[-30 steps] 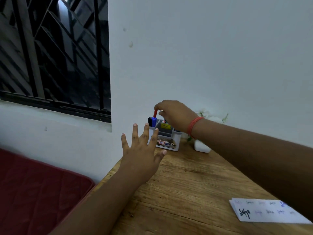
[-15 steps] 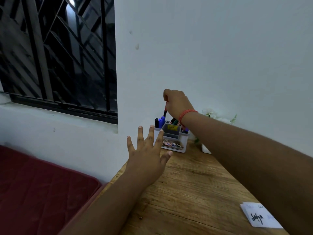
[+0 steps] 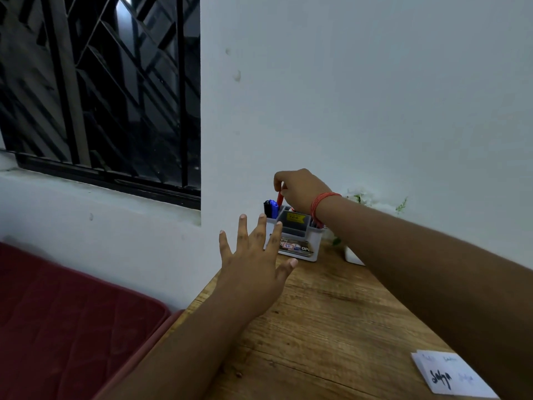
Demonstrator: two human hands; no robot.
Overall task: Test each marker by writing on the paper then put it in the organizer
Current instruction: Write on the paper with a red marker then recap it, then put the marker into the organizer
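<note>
A white desk organizer stands at the far end of the wooden table, against the wall. My right hand is above it and pinches a red marker, whose lower end is in the organizer's back left compartment. A black marker and a blue marker stand in that same corner. My left hand hovers with spread fingers just in front of the organizer, holding nothing. The paper with handwriting lies at the table's near right, partly under my right forearm.
A white pot with a small plant sits right of the organizer. A red cushioned surface lies left of the table, below a barred window. The white wall is directly behind the organizer.
The red marker was raised above the organizer half a second ago and now sits lower in the back left compartment. My left hand stays hovering, spread.
</note>
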